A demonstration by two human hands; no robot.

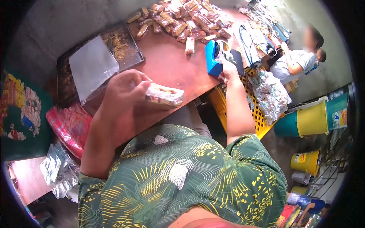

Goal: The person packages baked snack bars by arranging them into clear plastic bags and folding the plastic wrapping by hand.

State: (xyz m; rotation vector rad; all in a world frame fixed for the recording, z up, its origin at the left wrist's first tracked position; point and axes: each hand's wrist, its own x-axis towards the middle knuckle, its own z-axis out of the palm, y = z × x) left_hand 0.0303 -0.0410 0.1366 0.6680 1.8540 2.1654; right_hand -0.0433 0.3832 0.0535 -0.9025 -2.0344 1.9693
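Note:
In my left hand (129, 89) is a small oblong snack packet (164, 95) wrapped in clear plastic, its brown filling showing through. Fingers and thumb grip its left end, above the near edge of the table. My right hand (228, 66) reaches to a blue tape dispenser (213, 64) at the table's right side. Its fingers are closed at the dispenser's front, beside the tape roll (219, 48); what they pinch is too small to make out. Beyond both hands, a heap of similar wrapped packets (182, 19) covers the far part of the table.
Left on the reddish table (163, 57) lies a dark baking tray (138, 57) with crumbs and a stack of clear plastic sheets (91, 62). A yellow crate (262, 131) stands below the right edge. Another person (292, 62) sits at the right, near piled wrappers (262, 19).

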